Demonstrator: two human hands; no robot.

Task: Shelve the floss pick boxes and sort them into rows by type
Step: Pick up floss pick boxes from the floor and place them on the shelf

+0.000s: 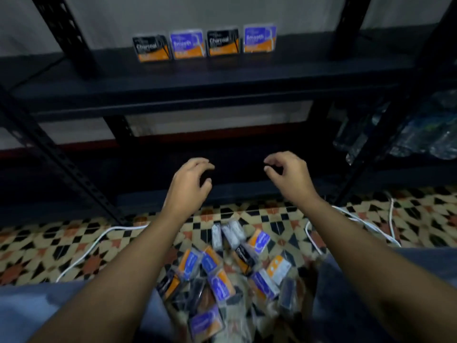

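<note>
Several floss pick boxes stand upright in a row at the back of the black shelf [222, 78]: a black Charcoal box [151, 48], a blue Smooth box [187, 44], a second Charcoal box [223, 42] and a second Smooth box [259, 38]. A pile of several more boxes [222, 276], blue and black mixed, lies on the tiled floor between my knees. My left hand [190, 184] and my right hand [289, 174] hover empty in front of the lower shelf, fingers loosely curled, above the pile and well below the shelved row.
Black slotted shelf uprights [61, 38] stand left and right. Plastic water bottles [420, 134] fill the neighbouring shelf at right. White cables [99, 243] run across the patterned floor tiles on both sides of the pile.
</note>
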